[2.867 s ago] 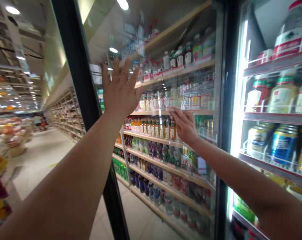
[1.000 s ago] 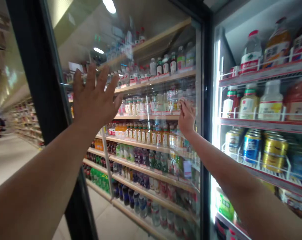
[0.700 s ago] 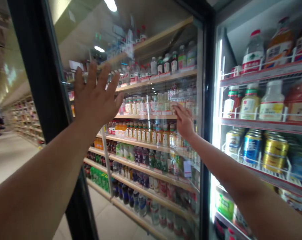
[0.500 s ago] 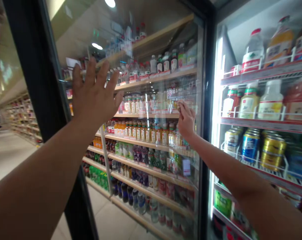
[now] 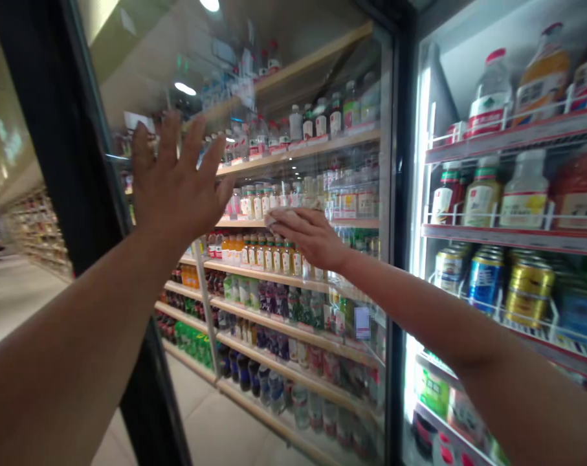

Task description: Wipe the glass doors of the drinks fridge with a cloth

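Note:
My left hand [image 5: 174, 184] is spread flat against the inner side of an open glass fridge door [image 5: 55, 129], near its dark upright frame. Further right, my right hand [image 5: 315, 238] presses a pale cloth [image 5: 275, 216] to the pane. Only small parts of the cloth show, by the fingertips and above the fingers; the rest is under the hand. A small pale sticker [image 5: 362, 322] sits low on the glass, beneath my right forearm.
Lit fridge shelves to the right hold bottles [image 5: 490, 94] and cans [image 5: 486, 275] behind wire rails. Through the glass stands a wooden shelf rack [image 5: 293, 283] lined with drinks. Beyond the door frame at left runs a tiled aisle [image 5: 16, 291] beside more stocked shelves.
My right hand has slid left across the glass, and its fingers now lie flatter over the cloth. My left hand stays spread on the pane. The view has shifted slightly.

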`<control>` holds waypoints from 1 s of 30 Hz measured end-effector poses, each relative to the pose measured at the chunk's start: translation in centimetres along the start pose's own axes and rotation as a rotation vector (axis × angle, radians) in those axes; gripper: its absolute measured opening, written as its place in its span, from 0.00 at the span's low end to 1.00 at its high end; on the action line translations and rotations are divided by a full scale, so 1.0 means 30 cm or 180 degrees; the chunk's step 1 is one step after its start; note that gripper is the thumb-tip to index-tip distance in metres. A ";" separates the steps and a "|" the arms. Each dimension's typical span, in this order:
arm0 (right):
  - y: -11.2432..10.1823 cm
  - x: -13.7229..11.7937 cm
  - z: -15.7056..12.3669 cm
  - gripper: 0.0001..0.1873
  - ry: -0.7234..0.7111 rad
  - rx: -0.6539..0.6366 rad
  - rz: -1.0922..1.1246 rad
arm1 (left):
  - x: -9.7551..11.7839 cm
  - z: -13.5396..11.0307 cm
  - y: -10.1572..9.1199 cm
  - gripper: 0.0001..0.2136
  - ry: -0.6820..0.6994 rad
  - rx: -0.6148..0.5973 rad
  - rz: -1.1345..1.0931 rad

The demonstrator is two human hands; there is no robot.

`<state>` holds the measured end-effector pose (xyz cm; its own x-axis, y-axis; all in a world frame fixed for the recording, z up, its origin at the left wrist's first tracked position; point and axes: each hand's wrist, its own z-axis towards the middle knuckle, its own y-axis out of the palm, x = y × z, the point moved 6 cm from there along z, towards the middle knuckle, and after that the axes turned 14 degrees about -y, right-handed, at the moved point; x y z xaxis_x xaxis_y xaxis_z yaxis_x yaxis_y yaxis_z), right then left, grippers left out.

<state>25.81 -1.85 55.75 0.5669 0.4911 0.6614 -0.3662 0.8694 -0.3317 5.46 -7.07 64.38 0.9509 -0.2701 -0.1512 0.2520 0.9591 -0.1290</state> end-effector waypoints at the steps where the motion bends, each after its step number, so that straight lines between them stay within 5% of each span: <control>1: 0.005 0.001 0.000 0.31 -0.0130 -0.0068 0.0036 | 0.000 0.000 -0.001 0.27 -0.0010 0.0006 -0.0013; 3: -0.016 0.100 -0.011 0.32 0.0284 0.0165 -0.0065 | 0.000 0.000 -0.005 0.27 -0.0050 0.0039 -0.0054; 6: -0.072 0.329 -0.059 0.32 0.1868 0.0991 -0.0341 | 0.003 -0.001 -0.008 0.27 -0.0062 0.0052 -0.0111; 8: -0.082 0.387 -0.071 0.31 0.2524 0.1409 -0.0420 | 0.005 -0.003 -0.008 0.27 -0.0048 0.0036 -0.0142; 10: -0.074 0.343 -0.022 0.29 0.2298 0.1406 -0.0463 | 0.005 -0.004 -0.011 0.28 -0.0038 0.0039 -0.0186; 15: -0.019 0.120 0.124 0.34 0.0231 0.0142 -0.0475 | 0.002 -0.004 -0.012 0.28 0.0022 0.0049 -0.0250; 17: -0.037 0.171 0.115 0.34 0.0402 0.0251 -0.0536 | 0.000 -0.003 -0.011 0.28 -0.0010 0.0035 -0.0228; 20: -0.076 0.325 0.064 0.33 0.1672 0.0955 -0.0658 | -0.003 -0.001 -0.008 0.28 -0.0061 0.0037 -0.0180; 22: -0.074 0.352 0.065 0.33 0.2042 0.1195 -0.0603 | -0.004 0.000 -0.006 0.27 -0.0051 0.0047 -0.0158; 27: -0.032 0.200 0.219 0.34 0.0584 0.0531 -0.0424 | -0.006 -0.001 -0.004 0.27 -0.0032 0.0065 -0.0171; 30: -0.047 0.231 0.241 0.34 0.0725 0.0589 -0.0476 | -0.006 -0.004 -0.007 0.27 -0.0046 0.0061 -0.0243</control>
<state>24.92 -0.05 65.65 0.7673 0.3763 0.5193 -0.3825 0.9185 -0.1005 5.22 -7.23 64.32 0.9312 -0.3414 -0.1275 0.3271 0.9372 -0.1208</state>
